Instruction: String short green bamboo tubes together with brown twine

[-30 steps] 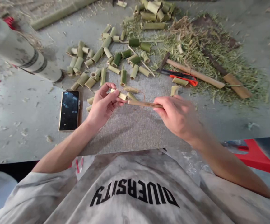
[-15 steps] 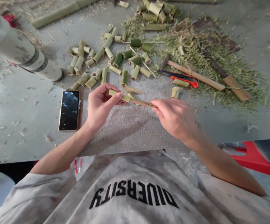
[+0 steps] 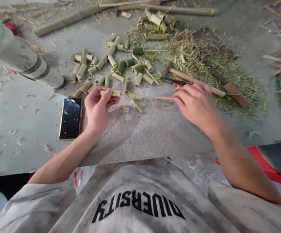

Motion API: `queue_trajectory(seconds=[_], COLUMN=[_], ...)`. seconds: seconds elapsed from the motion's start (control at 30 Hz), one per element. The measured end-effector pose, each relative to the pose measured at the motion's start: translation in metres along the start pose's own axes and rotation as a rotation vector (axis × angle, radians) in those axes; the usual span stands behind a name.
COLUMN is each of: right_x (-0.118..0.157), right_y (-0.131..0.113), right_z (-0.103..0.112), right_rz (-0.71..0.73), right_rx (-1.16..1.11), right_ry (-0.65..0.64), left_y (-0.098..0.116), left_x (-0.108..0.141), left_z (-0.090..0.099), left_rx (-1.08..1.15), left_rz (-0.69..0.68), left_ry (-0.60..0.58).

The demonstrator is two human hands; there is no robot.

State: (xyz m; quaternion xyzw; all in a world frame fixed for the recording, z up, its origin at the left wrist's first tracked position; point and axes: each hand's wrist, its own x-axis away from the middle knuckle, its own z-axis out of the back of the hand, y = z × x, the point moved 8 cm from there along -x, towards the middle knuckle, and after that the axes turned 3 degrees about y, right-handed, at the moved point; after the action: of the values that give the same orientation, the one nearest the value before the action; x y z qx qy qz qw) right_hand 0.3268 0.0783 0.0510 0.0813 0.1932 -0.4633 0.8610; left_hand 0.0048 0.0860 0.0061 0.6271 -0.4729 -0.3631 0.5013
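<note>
My left hand pinches a short, pale green bamboo piece between thumb and fingers, roughly level. Well apart from it, my right hand is closed around one end of a thin brown wooden stick, whose free end points left. Loose twine trails by the stick. Between the hands lie a split bamboo piece and a slim bamboo piece. Just beyond my right hand are a hammer and an orange-and-black cutter, partly covered by the hand.
Several cut bamboo pieces are spread across the table. Green shavings surround a wooden-handled blade at right. A phone lies left of my left hand, near a white cylinder. Long bamboo poles lie at the back.
The wooden stick has come away from the bamboo piece. My right hand has moved right and away from me with the stick; my left hand has shifted slightly left, still holding the bamboo.
</note>
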Motion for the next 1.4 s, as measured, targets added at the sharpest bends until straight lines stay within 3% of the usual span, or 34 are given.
queue_trajectory(seconds=[0.13,0.27,0.37,0.53,0.63,0.73,0.9,1.0,1.07,1.13,1.2,1.3,1.4], right_x=[-0.059,-0.115,-0.131,-0.134,-0.141,-0.148,-0.151,-0.145,-0.142,-0.135,-0.124,-0.108,-0.095], right_y=[0.025,0.013,0.008,0.011,0.008,0.005,0.022,0.018,0.008,-0.018,-0.042,-0.061,-0.061], right_z=[-0.021,-0.071,-0.091,-0.098,-0.095,-0.089,-0.065,-0.039,-0.008,0.025,0.042,0.037,0.019], right_rz=[-0.055,-0.094,-0.085,0.053,0.081,0.021,-0.195,-0.123,-0.016,0.199,0.341,0.418,0.405], right_rx=[-0.092,-0.112,-0.055,-0.094,-0.095,-0.155,-0.583,-0.769,-0.727,-0.562,-0.385,-0.228,-0.107], right_ry=[0.061,-0.148,-0.259,-0.325,-0.321,-0.369,-0.35,-0.3,-0.127,0.055,0.138,0.072,-0.027], left_y=[0.001,0.005,0.005,-0.001,-0.004,-0.007,-0.013,-0.017,-0.018,-0.018,-0.017,-0.014,-0.011], left_x=[0.003,0.006,0.005,0.005,0.005,0.006,0.009,0.009,0.007,0.005,0.004,0.004,0.005], left_z=[-0.009,-0.01,-0.01,-0.011,-0.013,-0.016,-0.016,-0.016,-0.016,-0.016,-0.016,-0.016,-0.014], left_rx=[0.004,-0.008,0.01,0.036,0.061,0.127,0.183,0.202,0.215,0.216,0.201,0.178,0.171], left_rz=[0.007,0.007,0.015,0.056,0.087,0.133,0.239,0.29,0.3,0.286,0.254,0.211,0.188], left_ry=[-0.053,-0.057,-0.075,-0.097,-0.124,-0.168,-0.191,-0.173,-0.163,-0.154,-0.144,-0.129,-0.102])
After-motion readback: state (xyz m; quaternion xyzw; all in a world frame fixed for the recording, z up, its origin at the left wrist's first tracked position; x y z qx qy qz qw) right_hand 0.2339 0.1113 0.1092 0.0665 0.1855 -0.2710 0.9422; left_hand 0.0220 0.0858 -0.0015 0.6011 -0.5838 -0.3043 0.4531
